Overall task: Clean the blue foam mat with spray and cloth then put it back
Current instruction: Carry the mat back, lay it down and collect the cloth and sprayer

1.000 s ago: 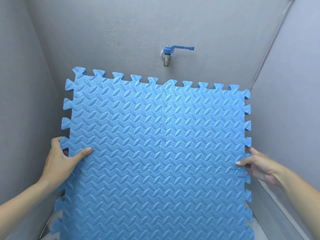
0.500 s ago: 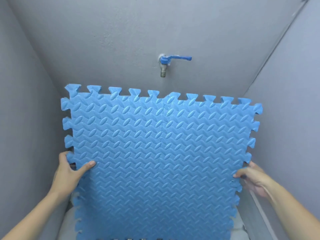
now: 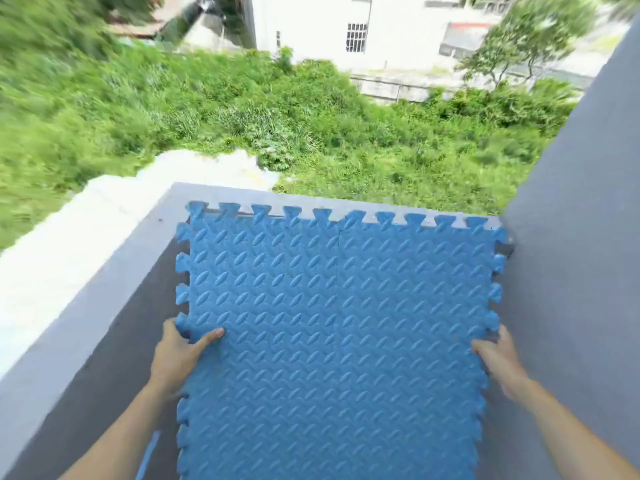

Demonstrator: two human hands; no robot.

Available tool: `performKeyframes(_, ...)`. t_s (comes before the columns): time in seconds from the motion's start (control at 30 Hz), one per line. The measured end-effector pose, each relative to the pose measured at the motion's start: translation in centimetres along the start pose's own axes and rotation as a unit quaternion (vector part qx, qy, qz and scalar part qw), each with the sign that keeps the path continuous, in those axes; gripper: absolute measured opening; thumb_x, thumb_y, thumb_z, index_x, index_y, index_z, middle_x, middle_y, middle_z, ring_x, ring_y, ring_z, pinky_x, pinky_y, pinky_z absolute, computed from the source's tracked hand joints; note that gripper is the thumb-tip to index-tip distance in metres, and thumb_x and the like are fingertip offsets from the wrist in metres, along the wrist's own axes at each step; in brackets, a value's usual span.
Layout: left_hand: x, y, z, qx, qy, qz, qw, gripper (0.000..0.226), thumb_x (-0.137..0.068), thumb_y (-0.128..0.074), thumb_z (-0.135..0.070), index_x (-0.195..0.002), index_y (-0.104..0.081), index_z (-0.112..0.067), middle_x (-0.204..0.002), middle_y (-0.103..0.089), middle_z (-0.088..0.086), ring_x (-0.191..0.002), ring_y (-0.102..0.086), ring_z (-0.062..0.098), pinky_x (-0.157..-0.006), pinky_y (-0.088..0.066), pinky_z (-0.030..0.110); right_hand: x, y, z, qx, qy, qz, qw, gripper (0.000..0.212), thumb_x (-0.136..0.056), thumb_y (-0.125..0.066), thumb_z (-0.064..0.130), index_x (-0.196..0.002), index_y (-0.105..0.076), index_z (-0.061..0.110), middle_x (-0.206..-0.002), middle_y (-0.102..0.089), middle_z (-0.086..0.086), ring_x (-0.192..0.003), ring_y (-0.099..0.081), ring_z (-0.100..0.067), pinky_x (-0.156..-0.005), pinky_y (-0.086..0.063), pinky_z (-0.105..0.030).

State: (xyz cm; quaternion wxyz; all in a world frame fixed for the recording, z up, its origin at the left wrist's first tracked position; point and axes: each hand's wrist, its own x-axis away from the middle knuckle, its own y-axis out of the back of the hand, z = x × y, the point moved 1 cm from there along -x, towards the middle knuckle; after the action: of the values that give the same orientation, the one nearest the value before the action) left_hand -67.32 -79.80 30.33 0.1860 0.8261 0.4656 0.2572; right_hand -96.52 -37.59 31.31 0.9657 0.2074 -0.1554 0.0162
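Observation:
The blue foam mat (image 3: 339,323), made of interlocked tiles with toothed edges and a leaf-pattern surface, stands upright in front of me. My left hand (image 3: 180,355) grips its left edge, thumb on the front face. My right hand (image 3: 498,358) grips its right edge, fingers curled behind. The mat's top edge reaches the grey parapet ledge. No spray bottle or cloth is in view.
A grey parapet wall (image 3: 86,306) runs along the left and far side of a balcony. A grey wall (image 3: 571,271) rises close on the right. Beyond the ledge lie green bushes (image 3: 242,109) and a white building (image 3: 346,26). A blue strip (image 3: 149,455) shows at lower left.
My view has swung from a grey corner with a blue tap to a balcony parapet with greenery beyond. Both hands keep the same grips on the mat's side edges.

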Motion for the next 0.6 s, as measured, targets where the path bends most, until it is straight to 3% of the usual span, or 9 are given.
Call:
performKeyframes(0.07, 1.7, 3.9, -3.6, 0.000, -0.001, 0.004, 1.000, 0.079, -0.067, -0.081, -0.049, -0.121, -0.038, -0.010, -0.104, -0.056, 0.007, -0.096, -0.057, 0.028, -0.076, -0.048, 0.040, 2.5, 1.4, 5.7, 0.023, 0.024, 0.010, 0.999, 0.030, -0.083, -0.057, -0.013, -0.103, -0.053, 0.009, -0.081, -0.058, -0.007, -0.062, -0.051, -0.016, -0.048, -0.043, -0.024)
performKeyframes(0.13, 3.7, 7.2, -5.9, 0.018, -0.004, -0.017, 1.000, 0.075, -0.067, -0.082, -0.047, -0.116, -0.039, -0.011, -0.104, -0.057, 0.008, -0.098, -0.059, 0.030, -0.080, -0.051, 0.044, 4.8, 2.2, 10.0, 0.032, 0.048, 0.011, 0.998, 0.035, -0.082, -0.055, -0.015, -0.109, -0.051, 0.009, -0.081, -0.058, -0.007, -0.060, -0.053, -0.015, -0.041, -0.045, -0.016)
performKeyframes(0.17, 4.7, 8.7, -6.5, 0.030, -0.002, -0.029, 0.999, 0.074, -0.068, -0.082, -0.047, -0.115, -0.038, -0.011, -0.106, -0.056, 0.009, -0.100, -0.058, 0.031, -0.083, -0.050, 0.046, 5.8, 2.3, 11.4, 0.036, 0.066, 0.007, 0.997, 0.047, -0.082, -0.057, -0.012, -0.122, -0.048, 0.010, -0.085, -0.062, -0.009, -0.060, -0.057, -0.015, -0.046, -0.048, -0.015)
performKeyframes(0.23, 6.7, 11.3, -7.3, 0.050, 0.001, -0.051, 0.997, 0.077, -0.071, -0.079, -0.048, -0.122, -0.036, -0.010, -0.111, -0.057, 0.012, -0.102, -0.058, 0.033, -0.087, -0.049, 0.048, 6.9, 2.4, 13.1, 0.042, 0.111, 0.004, 0.993, 0.076, -0.078, -0.064, 0.007, -0.142, -0.031, 0.028, -0.102, -0.067, -0.013, -0.073, -0.066, -0.020, -0.071, -0.057, -0.032)
performKeyframes(0.3, 8.4, 13.5, -7.5, 0.074, -0.009, -0.090, 0.993, 0.081, -0.076, -0.077, -0.044, -0.133, -0.030, -0.012, -0.113, -0.058, 0.012, -0.103, -0.058, 0.033, -0.086, -0.048, 0.044, 8.9, 2.3, 14.9, 0.085, 0.149, -0.002, 0.985, 0.090, -0.070, -0.062, 0.028, -0.147, -0.018, 0.042, -0.116, -0.064, -0.011, -0.098, -0.064, -0.032, -0.090, -0.051, -0.046)
performKeyframes(0.37, 10.4, 15.8, -7.5, 0.093, -0.023, -0.134, 0.986, 0.086, -0.080, -0.074, -0.041, -0.142, -0.020, -0.018, -0.113, -0.058, 0.011, -0.102, -0.057, 0.031, -0.083, -0.043, 0.038, 12.7, 2.1, 17.6, 0.105, 0.186, 0.005, 0.977, 0.091, -0.075, -0.060, 0.031, -0.152, -0.013, 0.039, -0.123, -0.057, -0.010, -0.111, -0.057, -0.032, -0.096, -0.042, -0.041)
performKeyframes(0.43, 12.0, 17.9, -6.9, 0.083, -0.048, -0.171, 0.981, 0.089, -0.082, -0.071, -0.044, -0.147, -0.014, -0.025, -0.127, -0.057, 0.010, -0.110, -0.055, 0.032, -0.089, -0.043, 0.041, 15.1, 1.5, 19.2, 0.125, 0.219, 0.013, 0.968, 0.087, -0.083, -0.063, 0.028, -0.153, -0.013, 0.038, -0.131, -0.051, -0.010, -0.117, -0.053, -0.030, -0.097, -0.038, -0.038)
performKeyframes(0.53, 14.3, 21.4, -5.0, 0.022, -0.092, -0.190, 0.977, 0.087, -0.078, -0.064, -0.061, -0.146, -0.020, -0.030, -0.136, -0.054, 0.010, -0.120, -0.052, 0.036, -0.101, -0.040, 0.052, 16.8, 0.1, 19.9, 0.161, 0.274, 0.029, 0.948, 0.087, -0.085, -0.067, 0.039, -0.153, -0.013, 0.040, -0.145, -0.038, -0.014, -0.132, -0.044, -0.032, -0.107, -0.033, -0.042)
performKeyframes(0.6, 16.0, 23.2, -3.8, -0.017, -0.080, -0.190, 0.978, 0.100, -0.068, -0.064, -0.073, -0.147, -0.019, -0.031, -0.138, -0.050, 0.012, -0.122, -0.049, 0.037, -0.103, -0.038, 0.052, 18.2, -0.7, 19.8, 0.176, 0.299, 0.054, 0.936, 0.090, -0.084, -0.067, 0.048, -0.153, -0.010, 0.041, -0.152, -0.031, -0.014, -0.137, -0.038, -0.033, -0.111, -0.032, -0.045)
